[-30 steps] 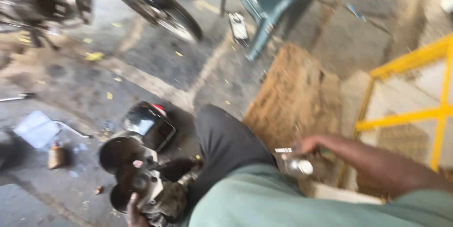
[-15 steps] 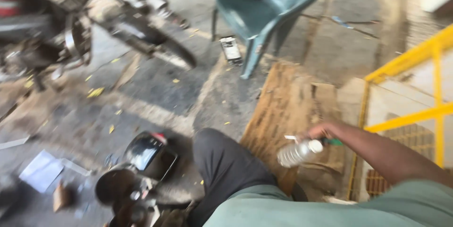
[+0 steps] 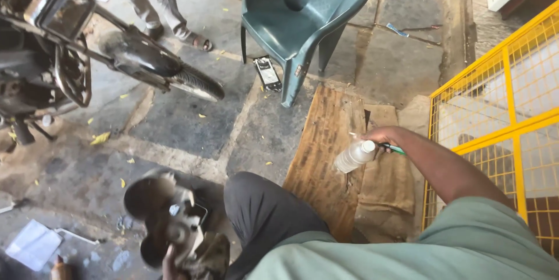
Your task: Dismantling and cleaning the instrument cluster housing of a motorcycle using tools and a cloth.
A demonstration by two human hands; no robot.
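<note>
Right hand (image 3: pixel 385 137): gripping a clear plastic bottle (image 3: pixel 353 156) and green pen (image 3: pixel 393 149), over the wooden board (image 3: pixel 326 158).
Left hand (image 3: pixel 172 259): holding up a blurred metal part (image 3: pixel 169 216); finger state unclear.

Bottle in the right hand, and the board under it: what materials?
Bottle: likely clear plastic with a white cap; see-through, thin-looking wall. Board: bare, weathered wood; brown with lengthwise grain, no visible coating. Right hand grips the bottle by its neck.

Worn on the head, looking steeply down and forward over own knee (image 3: pixel 265 213) onto stone pavement (image 3: pixel 192 123), close to both hands at lower frame, with green chair (image 3: pixel 303 12) and motorcycle (image 3: pixel 75 53) farther off near top.
</note>
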